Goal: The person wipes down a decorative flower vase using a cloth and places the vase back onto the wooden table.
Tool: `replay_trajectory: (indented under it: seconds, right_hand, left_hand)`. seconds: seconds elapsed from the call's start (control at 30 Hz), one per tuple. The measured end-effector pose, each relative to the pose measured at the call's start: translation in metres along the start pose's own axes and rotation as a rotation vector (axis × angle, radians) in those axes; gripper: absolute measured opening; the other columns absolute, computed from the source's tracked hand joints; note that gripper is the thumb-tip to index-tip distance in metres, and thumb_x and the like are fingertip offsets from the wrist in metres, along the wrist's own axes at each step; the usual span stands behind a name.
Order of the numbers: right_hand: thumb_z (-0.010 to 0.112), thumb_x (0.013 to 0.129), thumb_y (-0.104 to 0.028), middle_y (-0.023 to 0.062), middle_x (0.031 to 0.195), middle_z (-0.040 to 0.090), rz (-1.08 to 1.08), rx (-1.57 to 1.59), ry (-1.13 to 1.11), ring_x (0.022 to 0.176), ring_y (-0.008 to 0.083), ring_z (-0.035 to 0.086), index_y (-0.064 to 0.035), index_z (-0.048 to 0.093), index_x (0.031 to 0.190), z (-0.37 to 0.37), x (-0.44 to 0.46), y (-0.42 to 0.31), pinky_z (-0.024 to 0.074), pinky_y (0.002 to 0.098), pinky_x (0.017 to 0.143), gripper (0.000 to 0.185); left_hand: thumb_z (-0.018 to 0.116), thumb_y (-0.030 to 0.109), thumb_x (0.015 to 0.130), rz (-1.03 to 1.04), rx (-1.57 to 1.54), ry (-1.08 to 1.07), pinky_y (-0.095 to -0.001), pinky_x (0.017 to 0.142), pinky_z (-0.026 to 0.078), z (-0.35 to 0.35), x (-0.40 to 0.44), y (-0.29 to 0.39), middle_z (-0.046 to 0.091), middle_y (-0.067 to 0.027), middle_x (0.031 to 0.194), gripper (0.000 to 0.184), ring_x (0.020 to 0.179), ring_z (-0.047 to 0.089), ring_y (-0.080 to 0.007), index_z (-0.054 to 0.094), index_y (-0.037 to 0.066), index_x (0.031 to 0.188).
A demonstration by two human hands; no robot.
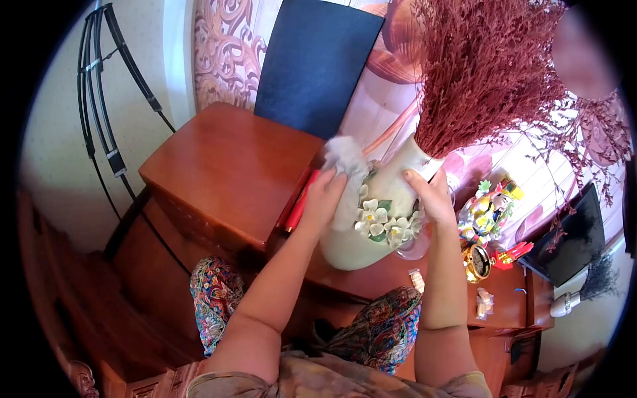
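A pale vase (352,249) with white raised flowers and green leaves stands tilted in view on the wooden cabinet, full of dark red dried stems (484,73). My left hand (325,192) presses a white cloth (345,159) against the vase's left side, its fingers closed on the cloth. My right hand (434,196) grips the vase at the neck, with the thumb on the near side and the other fingers hidden behind it.
A raised wooden cabinet top (232,166) lies left, with a black speaker-like panel (318,63) behind. A red object (298,205) lies beside the vase. At right are a colourful figurine (488,212), a golden pot (476,262), small packets (484,302) and a small white vase (565,304).
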State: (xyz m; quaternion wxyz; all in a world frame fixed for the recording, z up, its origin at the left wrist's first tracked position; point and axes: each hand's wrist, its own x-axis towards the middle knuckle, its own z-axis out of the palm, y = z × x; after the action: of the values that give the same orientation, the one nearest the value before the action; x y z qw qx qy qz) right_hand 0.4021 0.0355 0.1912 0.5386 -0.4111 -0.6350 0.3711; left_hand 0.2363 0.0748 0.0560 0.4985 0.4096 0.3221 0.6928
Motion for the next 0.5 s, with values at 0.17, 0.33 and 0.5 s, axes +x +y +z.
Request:
replay_trajectory:
  seconds: [0.17, 0.33, 0.5]
  right_hand:
    - [0.066, 0.070, -0.013, 0.0086, 0.101, 0.055, -0.046, -0.016, -0.035, 0.092, 0.0158, 0.052, 0.0012, 0.042, 0.113, 0.000, 0.000, 0.001, 0.0420, 0.0299, 0.083, 0.051]
    - [0.066, 0.070, -0.012, 0.0079, 0.103, 0.054, -0.012, 0.016, -0.051, 0.093, 0.0152, 0.052, 0.0002, 0.041, 0.115, 0.001, -0.002, -0.003, 0.0418, 0.0297, 0.083, 0.052]
    - [0.066, 0.070, -0.006, 0.0075, 0.103, 0.054, -0.047, 0.011, -0.046, 0.094, 0.0149, 0.052, -0.0016, 0.041, 0.114, -0.002, 0.004, 0.006, 0.0419, 0.0298, 0.083, 0.051]
  left_hand:
    - [0.053, 0.014, 0.084, -0.184, -0.160, -0.199, -0.0217, 0.062, 0.045, -0.014, 0.016, 0.037, 0.061, -0.0027, 0.082, 0.023, 0.071, 0.056, -0.0089, 0.058, -0.001, 0.101]
    - [0.053, 0.018, 0.085, -0.297, -0.354, -0.364, -0.0257, 0.062, 0.048, -0.013, 0.069, 0.035, 0.061, -0.0067, 0.089, 0.025, 0.072, 0.059, -0.0133, 0.056, 0.002, 0.104]
    - [0.053, 0.026, 0.084, -0.405, 0.253, -0.747, -0.0260, 0.063, 0.048, 0.028, 0.089, 0.058, 0.060, -0.0072, 0.093, 0.029, 0.075, 0.059, -0.0123, 0.057, 0.003, 0.102]
